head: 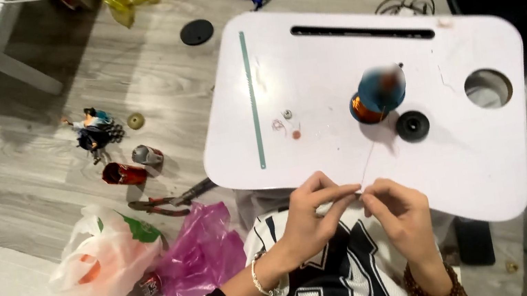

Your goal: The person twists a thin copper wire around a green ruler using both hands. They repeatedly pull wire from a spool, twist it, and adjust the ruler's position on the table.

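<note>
Thin wire (368, 161) pinched in my left hand (309, 218) and right hand (399, 215) fingers, both closed on it; copper spool (377, 95) beyond them on white counter (337, 81).

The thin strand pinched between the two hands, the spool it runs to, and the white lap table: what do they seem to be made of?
The thin strand looks like fine bare wire, too thin to be sure. The spool shows glossy orange-copper windings, probably copper wire, under a blurred blue top. The white lap table looks like smooth painted board or plastic, matte, with scuffs. Left hand and right hand pinch the strand.
</note>
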